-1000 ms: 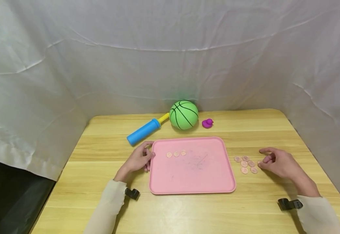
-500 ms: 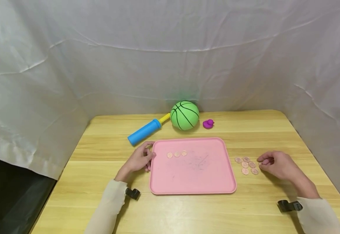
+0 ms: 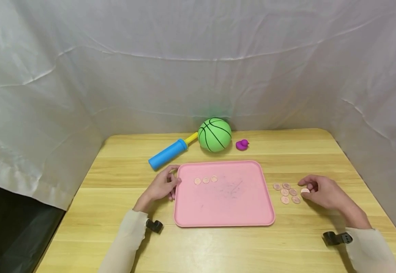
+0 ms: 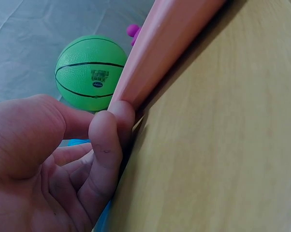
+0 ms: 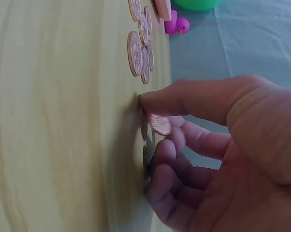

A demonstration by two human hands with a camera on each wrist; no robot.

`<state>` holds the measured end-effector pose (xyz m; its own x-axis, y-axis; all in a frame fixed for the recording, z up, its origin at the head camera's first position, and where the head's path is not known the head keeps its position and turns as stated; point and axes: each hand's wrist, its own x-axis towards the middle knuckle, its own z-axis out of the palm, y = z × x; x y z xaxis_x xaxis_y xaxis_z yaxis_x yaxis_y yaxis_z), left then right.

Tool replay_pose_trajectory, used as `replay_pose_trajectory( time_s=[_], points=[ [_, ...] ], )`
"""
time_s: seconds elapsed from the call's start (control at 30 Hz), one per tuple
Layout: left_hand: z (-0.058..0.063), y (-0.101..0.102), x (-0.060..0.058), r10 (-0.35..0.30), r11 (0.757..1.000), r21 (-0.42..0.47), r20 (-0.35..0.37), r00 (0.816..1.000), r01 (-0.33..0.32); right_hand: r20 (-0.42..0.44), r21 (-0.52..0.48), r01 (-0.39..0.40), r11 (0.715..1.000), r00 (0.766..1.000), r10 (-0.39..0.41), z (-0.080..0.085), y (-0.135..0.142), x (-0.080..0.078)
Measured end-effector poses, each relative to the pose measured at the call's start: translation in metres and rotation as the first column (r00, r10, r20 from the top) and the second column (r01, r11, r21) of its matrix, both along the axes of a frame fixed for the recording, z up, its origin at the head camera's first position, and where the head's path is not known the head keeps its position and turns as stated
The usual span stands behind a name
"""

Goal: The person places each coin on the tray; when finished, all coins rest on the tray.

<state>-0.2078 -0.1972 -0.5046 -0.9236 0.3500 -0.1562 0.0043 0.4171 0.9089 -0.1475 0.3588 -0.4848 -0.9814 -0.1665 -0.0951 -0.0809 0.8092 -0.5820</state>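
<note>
At the left rim of the pink tray (image 3: pixel 225 206) is my left hand (image 3: pixel 162 185), its thumb and a fingertip gripping the edge. The left wrist view shows those fingertips against the tray's side wall (image 4: pixel 152 53). Three coins (image 3: pixel 206 180) lie in a row on the tray. Right of the tray, my right hand (image 3: pixel 325 191) holds a copper-coloured coin (image 5: pixel 160 124) tilted up between thumb and fingers, low over the wooden table. Several more copper coins (image 3: pixel 284 192) lie flat just left of that hand.
A green basketball (image 3: pixel 215 135) stands behind the tray, with a blue hand pump (image 3: pixel 168 153) to its left and a purple rubber duck (image 3: pixel 242 144) to its right. Grey cloth (image 3: pixel 170 83) hangs around the back and sides of the wooden table (image 3: pixel 218 250).
The coin at my right fingertips has tipped up from the table and its face now shows. My right thumb and finger have shifted slightly around it. My left hand stays at the tray.
</note>
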Motion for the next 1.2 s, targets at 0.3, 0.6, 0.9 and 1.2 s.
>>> replay_pose_trajectory(
  time_s=[0.3,0.6,0.9,1.2],
  points=[
    [0.001,0.001,0.000,0.005,1.000,0.008,0.006,1.000,-0.005,0.001,0.002,-0.018,1.000,1.000,0.018,0.000,0.001,-0.002],
    [-0.001,0.001,0.000,0.010,1.000,0.007,0.012,1.000,-0.010,0.019,-0.030,0.094,0.995,0.995,-0.094,0.003,0.002,-0.002],
    [0.000,-0.001,0.001,0.003,1.000,0.003,0.004,1.000,-0.003,0.223,-0.424,0.199,0.883,0.969,-0.111,0.013,-0.013,-0.008],
    [0.001,0.000,0.001,-0.005,1.000,0.012,0.004,1.000,0.005,0.317,-0.710,0.266,0.652,0.948,-0.042,0.016,-0.030,-0.013]
  ],
)
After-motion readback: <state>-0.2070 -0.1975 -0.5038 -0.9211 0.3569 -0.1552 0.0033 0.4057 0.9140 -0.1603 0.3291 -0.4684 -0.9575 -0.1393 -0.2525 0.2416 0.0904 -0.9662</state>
